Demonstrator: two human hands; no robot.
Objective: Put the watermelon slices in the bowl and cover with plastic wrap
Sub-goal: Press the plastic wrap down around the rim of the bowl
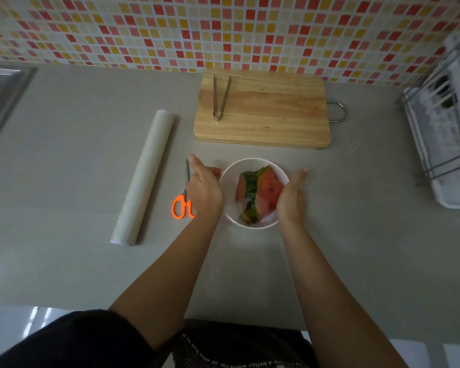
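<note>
1. A white bowl [252,166] sits on the grey countertop [77,181], near of a wooden cutting board [263,110] bearing metal tongs [219,98].
2. Watermelon slices [260,192] stand on edge inside the bowl, rinds up.
3. The left hand [205,187] is flat against the bowl's left side, fingers [197,163] straight and together, gripping nothing.
4. The right hand [290,197] presses the bowl's right side, fingers extended together, overlapping the rim beside the slices.
5. Orange-handled scissors [179,207] lie just left of the left hand; a plastic wrap roll [144,176] lies farther left.
6. Whether film covers the bowl cannot be told.
</note>
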